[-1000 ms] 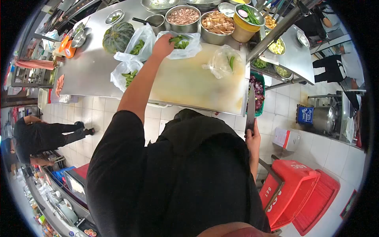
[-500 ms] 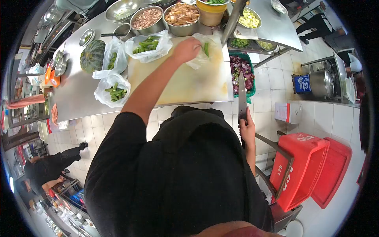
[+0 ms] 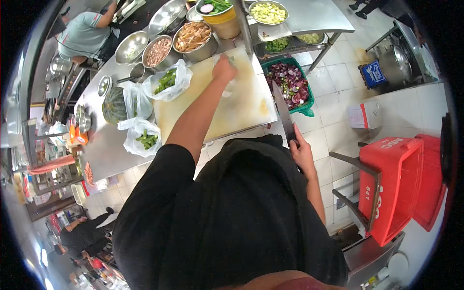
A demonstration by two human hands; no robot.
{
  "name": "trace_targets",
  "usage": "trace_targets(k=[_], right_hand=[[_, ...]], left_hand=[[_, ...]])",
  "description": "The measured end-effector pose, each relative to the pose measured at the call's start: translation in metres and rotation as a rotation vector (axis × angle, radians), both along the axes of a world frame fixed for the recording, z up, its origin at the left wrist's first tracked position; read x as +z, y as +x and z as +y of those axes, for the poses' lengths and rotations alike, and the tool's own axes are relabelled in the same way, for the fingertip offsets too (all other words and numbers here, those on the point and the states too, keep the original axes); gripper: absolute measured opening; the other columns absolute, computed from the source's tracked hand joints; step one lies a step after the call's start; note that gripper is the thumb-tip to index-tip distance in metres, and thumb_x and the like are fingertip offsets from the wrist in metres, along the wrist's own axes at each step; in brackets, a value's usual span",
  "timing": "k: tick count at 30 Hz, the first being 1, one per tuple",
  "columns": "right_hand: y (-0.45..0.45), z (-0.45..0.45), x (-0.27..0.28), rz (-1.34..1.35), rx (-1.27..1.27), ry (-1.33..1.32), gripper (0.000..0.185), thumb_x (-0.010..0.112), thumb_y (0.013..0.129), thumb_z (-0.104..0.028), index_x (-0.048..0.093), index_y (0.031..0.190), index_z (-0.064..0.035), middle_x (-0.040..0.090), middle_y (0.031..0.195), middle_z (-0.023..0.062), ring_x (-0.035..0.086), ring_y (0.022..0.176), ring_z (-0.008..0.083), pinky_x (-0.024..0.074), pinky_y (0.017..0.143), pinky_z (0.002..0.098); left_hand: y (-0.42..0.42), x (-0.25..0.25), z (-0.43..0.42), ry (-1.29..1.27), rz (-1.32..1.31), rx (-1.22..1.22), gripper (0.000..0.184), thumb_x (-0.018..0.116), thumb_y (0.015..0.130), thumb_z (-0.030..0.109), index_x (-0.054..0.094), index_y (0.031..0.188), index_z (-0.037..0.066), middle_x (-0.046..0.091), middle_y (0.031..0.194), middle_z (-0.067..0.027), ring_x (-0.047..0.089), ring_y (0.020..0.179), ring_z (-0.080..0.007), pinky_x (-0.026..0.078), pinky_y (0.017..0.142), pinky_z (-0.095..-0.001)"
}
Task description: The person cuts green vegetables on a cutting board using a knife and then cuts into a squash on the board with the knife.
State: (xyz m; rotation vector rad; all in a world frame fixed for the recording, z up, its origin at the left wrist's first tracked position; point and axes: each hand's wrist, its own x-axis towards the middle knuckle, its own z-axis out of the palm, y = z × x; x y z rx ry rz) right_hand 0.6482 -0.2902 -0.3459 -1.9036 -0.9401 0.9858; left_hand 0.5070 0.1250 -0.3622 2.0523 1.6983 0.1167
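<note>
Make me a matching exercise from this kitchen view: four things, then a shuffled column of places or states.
Things:
1. knife
2. pumpkin
3. chopped purple pieces
4. bin

Places or states:
A. in the green basket
B. open, marked 841
C. in the right hand
D. on the steel table

Pairs: 1-C, 2-D, 3-A, 4-B

The black top (image 3: 227, 217) (short left sleeve (image 3: 166, 176)) looks loose.

Pale tiled floor (image 3: 333, 92), white tiled wall (image 3: 413, 112), steel side table (image 3: 328, 17), bright lights (image 3: 44, 257) at lower left
</note>
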Motion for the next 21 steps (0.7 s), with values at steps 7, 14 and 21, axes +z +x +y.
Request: trace_targets(k=[7, 14, 21], right_hand=[[-0.006, 0.081, 0.049, 0.229, 0.017, -0.097, 0.07, 0.06, 0.096, -0.008, 0.038, 0.161, -0.023, 0.074, 0.105, 0.0255, 0.075, 0.093, 0.0326, 0.055, 0.086, 0.0382], [-0.008, 0.142, 0.031, 0.106, 0.314, 0.135, 0.055, 0.065, 0.1, -0.029, 0.054, 0.15, -0.0106, 0.067, 0.132, 0.0253, 0.069, 0.121, 0.0326, 0.0505, 0.103, 0.0386], [-0.038, 0.199, 0.016, 0.186, 0.38, -0.156, 0.035, 0.071, 0.095, -0.035, 0.075, 0.11, -0.0033, 0.076, 0.096, 0.0218, 0.073, 0.089, 0.0333, 0.0563, 0.082, 0.0427]], left_hand=[[-0.026, 0.012, -0.035, 0.06, -0.192, -0.056, 0.056, 0.068, 0.08, 0.017, 0.052, 0.133, 0.007, 0.073, 0.109, -0.0225, 0.071, 0.103, -0.0388, 0.055, 0.088, -0.0486], [-0.056, 0.018, -0.095, 0.028, -0.491, -0.2, 0.04, 0.071, 0.08, 0.012, 0.063, 0.119, 0.003, 0.069, 0.088, -0.0155, 0.068, 0.08, -0.0331, 0.054, 0.075, -0.041], [-0.072, 0.0, -0.142, 0.026, -0.524, -0.275, 0.034, 0.074, 0.077, 0.01, 0.066, 0.109, 0.002, 0.065, 0.084, -0.0156, 0.066, 0.076, -0.028, 0.054, 0.072, -0.0386]])
